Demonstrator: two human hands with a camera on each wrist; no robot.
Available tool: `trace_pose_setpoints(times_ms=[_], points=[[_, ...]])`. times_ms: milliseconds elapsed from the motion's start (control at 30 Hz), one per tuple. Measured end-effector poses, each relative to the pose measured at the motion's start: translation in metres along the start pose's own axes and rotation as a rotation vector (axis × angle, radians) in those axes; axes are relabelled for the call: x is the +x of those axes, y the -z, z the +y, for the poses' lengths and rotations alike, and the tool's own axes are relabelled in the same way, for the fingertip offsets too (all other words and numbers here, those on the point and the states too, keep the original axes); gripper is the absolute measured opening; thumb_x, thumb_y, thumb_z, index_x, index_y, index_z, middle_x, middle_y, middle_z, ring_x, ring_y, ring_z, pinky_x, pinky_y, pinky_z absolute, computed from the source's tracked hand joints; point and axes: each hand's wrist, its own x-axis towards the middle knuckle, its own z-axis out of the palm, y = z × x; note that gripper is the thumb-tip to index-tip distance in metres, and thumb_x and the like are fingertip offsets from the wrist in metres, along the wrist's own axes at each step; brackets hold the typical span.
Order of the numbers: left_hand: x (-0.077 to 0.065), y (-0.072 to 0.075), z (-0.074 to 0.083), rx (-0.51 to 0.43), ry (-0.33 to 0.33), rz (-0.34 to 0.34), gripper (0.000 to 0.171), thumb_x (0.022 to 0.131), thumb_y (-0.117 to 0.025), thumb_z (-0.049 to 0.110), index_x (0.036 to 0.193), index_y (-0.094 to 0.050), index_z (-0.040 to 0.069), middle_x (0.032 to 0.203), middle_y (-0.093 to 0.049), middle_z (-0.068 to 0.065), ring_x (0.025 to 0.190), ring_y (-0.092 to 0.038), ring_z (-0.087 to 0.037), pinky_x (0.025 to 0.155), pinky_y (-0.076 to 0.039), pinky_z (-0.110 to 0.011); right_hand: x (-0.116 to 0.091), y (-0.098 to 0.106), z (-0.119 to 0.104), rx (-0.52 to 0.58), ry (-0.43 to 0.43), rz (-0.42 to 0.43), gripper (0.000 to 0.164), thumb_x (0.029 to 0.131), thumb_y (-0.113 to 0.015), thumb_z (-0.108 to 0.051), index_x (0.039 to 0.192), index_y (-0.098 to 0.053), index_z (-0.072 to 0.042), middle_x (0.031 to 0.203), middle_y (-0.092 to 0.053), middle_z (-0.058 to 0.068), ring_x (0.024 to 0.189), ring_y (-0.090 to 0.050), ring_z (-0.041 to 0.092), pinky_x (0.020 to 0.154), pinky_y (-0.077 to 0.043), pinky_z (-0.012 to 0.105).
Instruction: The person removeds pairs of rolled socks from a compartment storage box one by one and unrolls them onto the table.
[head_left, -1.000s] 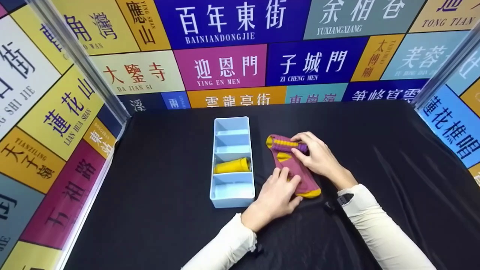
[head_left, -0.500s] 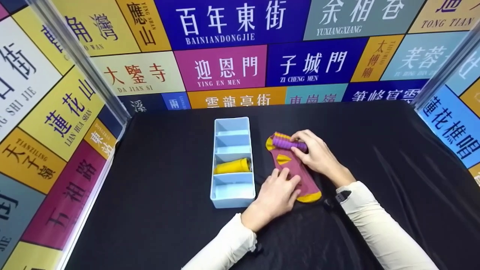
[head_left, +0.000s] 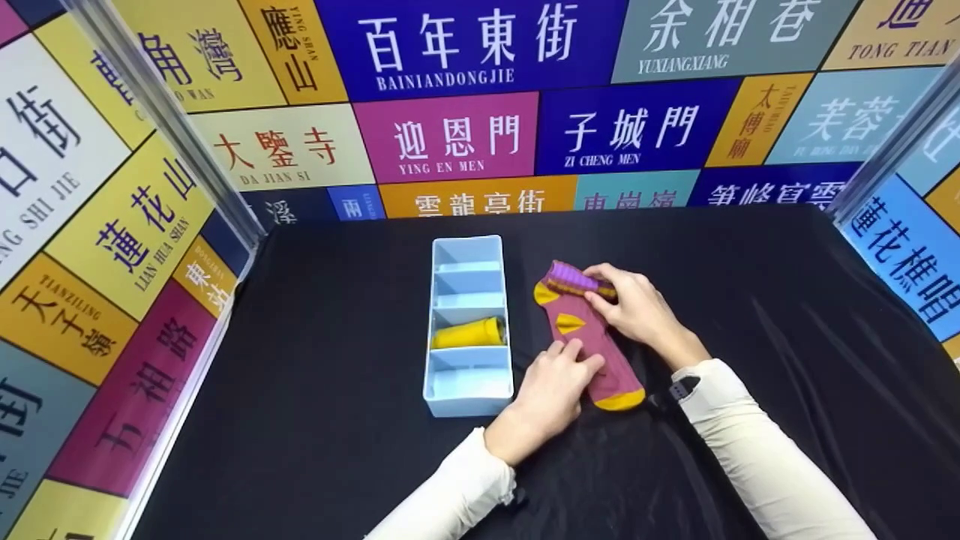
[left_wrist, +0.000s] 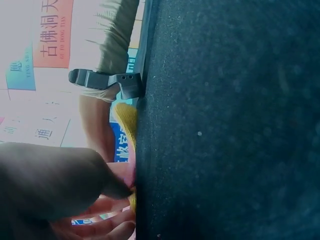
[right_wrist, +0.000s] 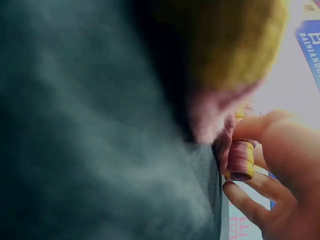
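A maroon sock with yellow patches lies lengthwise on the black cloth. Its far end is a thick roll with purple and yellow stripes. My right hand grips the right end of that roll between thumb and fingers. In the right wrist view, the striped roll sits between the thumb and fingers, with a blurred yellow part of the sock close to the camera. My left hand presses bent fingertips on the sock's left edge. Its thumb is beside the yellow heel in the left wrist view.
Left of the sock stands a light blue box with several compartments in a row. A rolled yellow sock lies in one of them. Sign-printed panels enclose the black table at the back and sides.
The striped roll has turned under my right fingers, so different stripes show. The sock now lies flatter, its near yellow end lower and more exposed. My left hand has hardly moved.
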Motion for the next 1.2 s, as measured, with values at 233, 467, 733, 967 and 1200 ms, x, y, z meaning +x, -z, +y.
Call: trace_pose_setpoints(times_ms=[233,467,733,967,1200], points=[[0.0003,0.0021,0.0006,0.002,0.007,-0.028,0.035,0.083,-0.088,0.019,0.114,-0.075,0.028,0.112,-0.069,-0.004,0.098,-0.067,-0.023,0.075,-0.061,-0.034,0.0020,-0.0001,0.0005,-0.006,-0.025,0.006,0.032,0.103,-0.074,-0.021,0.133,-0.064,-0.014,0.126,-0.080,0.011,0.107,-0.076,0.034,0.094,-0.061,0.057],[0.0006,0.0038,0.0004,-0.018,-0.002,-0.018,0.029,0.086,-0.083,0.016,0.111,-0.077,0.029,0.108,-0.070,-0.003,0.093,-0.068,-0.022,0.074,-0.061,-0.033,0.0052,0.0004,0.0006,-0.120,-0.030,0.087,0.032,0.096,-0.082,-0.017,0.125,-0.069,-0.013,0.121,-0.070,0.013,0.111,-0.061,0.036,0.098,-0.052,0.056],[0.0010,0.0035,-0.0007,-0.031,0.000,-0.016,0.029,0.086,-0.082,0.016,0.111,-0.079,0.031,0.107,-0.070,-0.002,0.092,-0.068,-0.022,0.075,-0.061,-0.032,0.0070,0.0001,-0.0010,-0.160,-0.069,0.127,0.027,0.091,-0.088,-0.021,0.104,-0.067,-0.012,0.094,-0.062,0.008,0.090,-0.059,0.028,0.076,-0.048,0.042],[0.0008,0.0022,-0.0009,-0.028,0.001,-0.009,0.028,0.088,-0.082,0.017,0.111,-0.080,0.032,0.107,-0.070,-0.002,0.092,-0.068,-0.021,0.074,-0.061,-0.032,0.0045,-0.0026,-0.0022,-0.164,-0.097,0.085,0.017,0.094,-0.085,-0.028,0.096,-0.076,-0.014,0.088,-0.065,0.006,0.081,-0.061,0.024,0.070,-0.049,0.038],[0.0005,0.0016,-0.0016,-0.032,-0.004,-0.001,0.027,0.089,-0.082,0.018,0.111,-0.080,0.032,0.105,-0.070,-0.001,0.090,-0.067,-0.021,0.072,-0.061,-0.032,0.0056,-0.0035,-0.0020,-0.144,-0.079,0.035,0.016,0.097,-0.080,-0.025,0.107,-0.078,-0.013,0.101,-0.071,0.008,0.095,-0.064,0.029,0.082,-0.055,0.047]])
